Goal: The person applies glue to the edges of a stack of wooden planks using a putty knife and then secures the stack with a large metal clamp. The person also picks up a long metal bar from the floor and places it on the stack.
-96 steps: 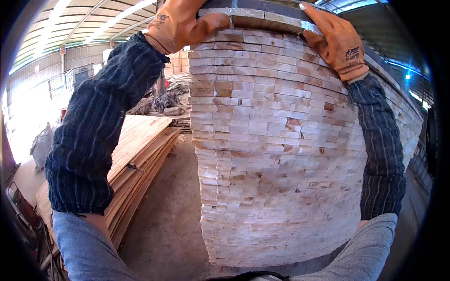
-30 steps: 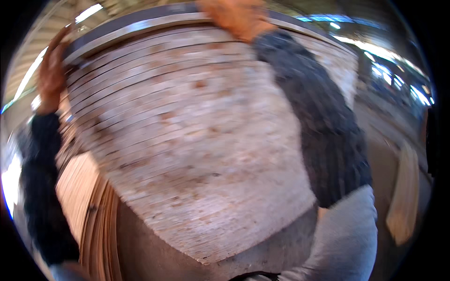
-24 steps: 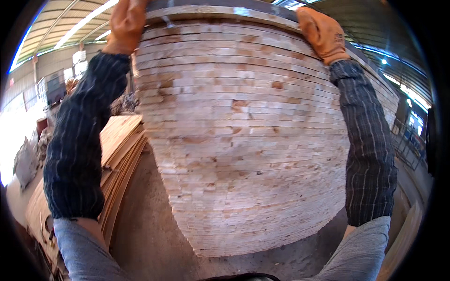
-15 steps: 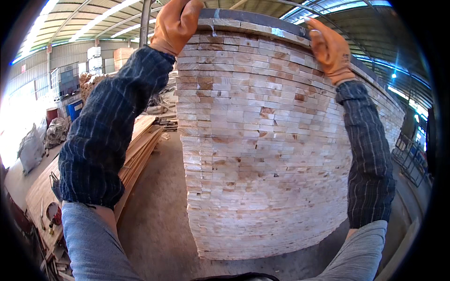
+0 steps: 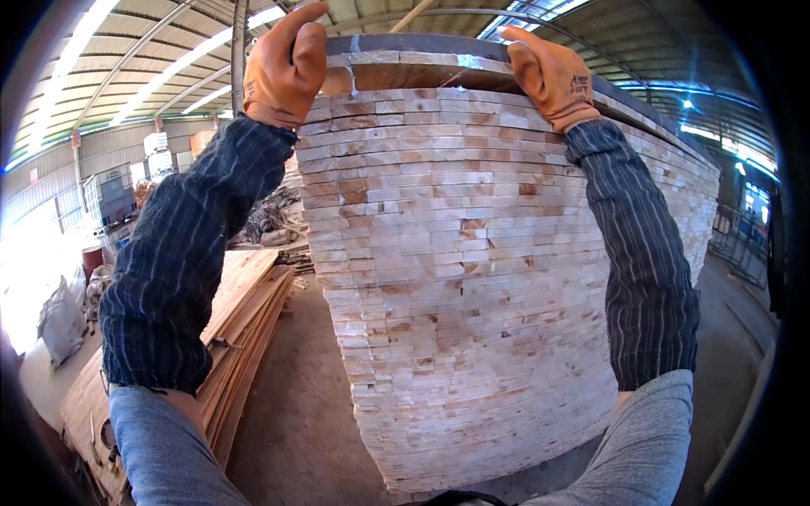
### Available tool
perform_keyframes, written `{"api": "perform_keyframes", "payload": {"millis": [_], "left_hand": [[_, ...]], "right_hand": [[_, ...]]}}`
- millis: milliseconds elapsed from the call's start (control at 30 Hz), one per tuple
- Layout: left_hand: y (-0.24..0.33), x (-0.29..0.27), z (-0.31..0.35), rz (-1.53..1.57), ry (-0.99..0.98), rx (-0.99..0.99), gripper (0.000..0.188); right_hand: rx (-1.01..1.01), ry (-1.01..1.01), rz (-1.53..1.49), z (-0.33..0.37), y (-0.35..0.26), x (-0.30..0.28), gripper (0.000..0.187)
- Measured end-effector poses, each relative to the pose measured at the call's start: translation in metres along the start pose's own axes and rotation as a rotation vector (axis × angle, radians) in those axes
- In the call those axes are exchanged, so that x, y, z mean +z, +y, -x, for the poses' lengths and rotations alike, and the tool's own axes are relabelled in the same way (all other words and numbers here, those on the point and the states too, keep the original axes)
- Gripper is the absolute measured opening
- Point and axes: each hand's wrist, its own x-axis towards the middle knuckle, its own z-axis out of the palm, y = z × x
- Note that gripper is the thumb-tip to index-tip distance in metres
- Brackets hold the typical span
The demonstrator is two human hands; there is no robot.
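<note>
In front of me rises a tall stack of pale wooden panels (image 5: 472, 253), their edges built of short strips. The top panel (image 5: 422, 59) has a dark upper face, and its near edge is raised, with a shadowed gap under it. My left hand (image 5: 288, 72), in an orange glove, grips this panel at its near left corner. Further right along the same edge, my right hand (image 5: 553, 78), also gloved in orange, is closed on the panel. Both arms are stretched up and forward in dark striped sleeve covers. The undersides of the grips are partly hidden.
Low on the left lies a pile of long wooden sheets (image 5: 245, 304). Behind it are a white sack (image 5: 61, 325), a dark red drum (image 5: 91, 261) and a caged tank (image 5: 114, 198). Metal racks (image 5: 742, 244) stand at the far right. A concrete floor (image 5: 291, 379) surrounds the stack.
The top panel's near edge has lifted from the stack, widening the gap beneath it. Both hands hold that edge and appear further left as the view has shifted.
</note>
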Motion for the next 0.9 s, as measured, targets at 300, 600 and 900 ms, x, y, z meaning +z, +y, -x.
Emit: {"api": "perform_keyframes", "payload": {"millis": [300,600,900], "left_hand": [[0.017,-0.011,0.001,-0.149,0.123,0.131,0.038],[0.09,-0.023,0.084,-0.434,-0.003,-0.054,0.038],[0.129,0.066,0.075,-0.616,0.084,-0.519,0.066]], "right_hand": [[-0.077,0.105,-0.008,0.0,0.004,0.007,0.049],[-0.099,0.12,0.012,0.002,0.003,0.0,0.037],[-0.139,0.137,-0.022,-0.002,0.002,0.002,0.039]]}}
